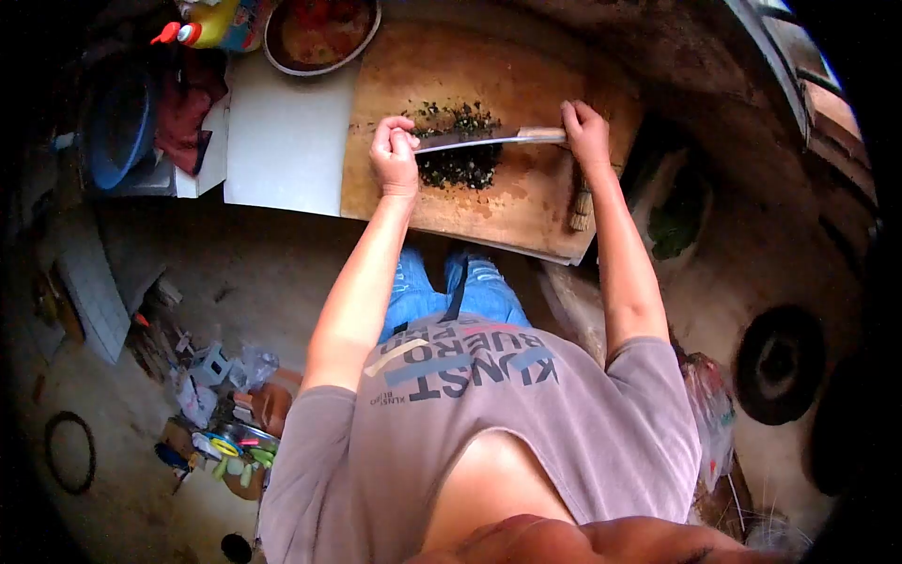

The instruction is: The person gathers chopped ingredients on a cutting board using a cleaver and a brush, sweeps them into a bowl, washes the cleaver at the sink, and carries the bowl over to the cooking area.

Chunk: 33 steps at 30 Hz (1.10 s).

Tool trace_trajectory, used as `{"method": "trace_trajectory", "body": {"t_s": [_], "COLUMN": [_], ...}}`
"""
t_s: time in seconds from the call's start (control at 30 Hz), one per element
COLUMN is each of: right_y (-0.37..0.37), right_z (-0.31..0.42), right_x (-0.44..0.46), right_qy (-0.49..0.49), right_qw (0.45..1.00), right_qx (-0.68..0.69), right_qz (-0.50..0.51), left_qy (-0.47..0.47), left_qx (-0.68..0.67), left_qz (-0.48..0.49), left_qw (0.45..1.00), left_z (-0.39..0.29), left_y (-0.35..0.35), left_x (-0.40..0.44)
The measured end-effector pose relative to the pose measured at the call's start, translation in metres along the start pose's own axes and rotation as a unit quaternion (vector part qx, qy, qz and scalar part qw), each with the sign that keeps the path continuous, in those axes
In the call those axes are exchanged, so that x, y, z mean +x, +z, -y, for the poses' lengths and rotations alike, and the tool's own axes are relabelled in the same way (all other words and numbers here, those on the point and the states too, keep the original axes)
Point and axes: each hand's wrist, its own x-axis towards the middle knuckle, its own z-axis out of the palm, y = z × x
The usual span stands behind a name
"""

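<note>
Knife [479,140] barring board [540,193], white panel [287,141] passable

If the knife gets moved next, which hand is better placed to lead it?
Probably the right hand: it grips the wooden handle of the knife. The left hand is at the blade's opposite end, beside the chopped greens.

Large dark capitals [470,362] across the front of the grey T-shirt [601,423] appear to read "KUNST" and "BUERO", partly crossed by pale and blue strips [427,368]; a further line and the small print beside them are too blurred to read with certainty.
</note>
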Motion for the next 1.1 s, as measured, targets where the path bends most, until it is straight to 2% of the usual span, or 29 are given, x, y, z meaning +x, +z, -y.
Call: {"method": "trace_trajectory", "body": {"t_s": [0.13,0.2,0.27,0.33,0.4,0.47,0.53,0.6,0.67,0.7,0.73,0.8,0.87,0.93,0.97,1.0,1.07,1.1], "right_y": [-0.028,-0.029,-0.018,0.01,0.008,-0.003,-0.021,-0.03,-0.025,-0.019,-0.013,0.002,0.002,-0.013,-0.018,-0.021,-0.018,-0.012], "right_z": [0.051,0.065,0.045,-0.026,-0.023,-0.003,0.042,0.068,0.064,0.051,0.033,-0.011,-0.019,0.021,0.033,0.043,0.044,0.031], "right_x": [-0.034,-0.054,-0.059,-0.054,-0.05,-0.045,-0.041,-0.04,-0.028,-0.02,-0.013,-0.009,-0.009,-0.024,-0.03,-0.036,-0.048,-0.053], "right_qy": [-0.004,-0.028,0.022,0.077,0.08,0.045,0.031,-0.022,-0.038,-0.001,0.036,0.058,0.07,0.062,0.043,0.023,0.03,0.073], "right_qw": [0.999,1.0,0.999,0.994,0.989,0.998,0.999,1.0,0.999,1.0,0.999,0.997,0.996,0.998,0.999,1.0,0.999,0.996], "right_qx": [-0.006,0.002,0.019,0.075,0.121,0.034,0.032,0.01,0.0,-0.002,-0.005,-0.039,-0.031,0.016,0.007,0.0,0.017,0.044], "right_qz": [0.033,0.004,-0.02,-0.005,-0.014,-0.001,-0.001,0.009,0.003,0.003,0.003,0.016,0.038,0.017,0.015,0.014,0.011,0.014], "left_qy": [-0.048,-0.069,-0.045,-0.017,0.01,-0.005,-0.058,-0.059,-0.051,-0.044,-0.036,-0.002,0.003,0.016,-0.033,-0.034,-0.026,-0.024], "left_qx": [-0.114,-0.15,-0.111,-0.002,0.041,-0.011,-0.093,-0.146,-0.134,-0.123,-0.051,0.026,0.023,-0.046,-0.066,-0.065,-0.11,-0.088], "left_qz": [0.006,0.031,0.045,0.08,0.071,0.059,0.034,0.031,0.025,0.019,0.018,0.054,0.043,0.048,0.028,0.027,0.059,0.063], "left_qw": [0.992,0.986,0.992,0.997,0.997,0.998,0.993,0.987,0.989,0.991,0.998,0.998,0.999,0.998,0.997,0.997,0.992,0.994], "left_z": [-0.002,-0.003,0.001,0.0,-0.002,0.003,0.0,-0.002,-0.001,-0.001,-0.002,-0.002,0.004,0.013,0.007,0.005,0.004,0.005], "left_y": [-0.019,-0.026,-0.022,-0.014,-0.009,-0.017,-0.023,-0.026,-0.023,-0.02,-0.015,-0.006,-0.009,-0.019,-0.02,-0.021,-0.026,-0.024], "left_x": [0.012,0.015,0.013,0.005,0.002,0.007,0.008,0.013,0.012,0.011,0.008,0.003,0.007,0.01,0.01,0.014,0.016,0.016]}}
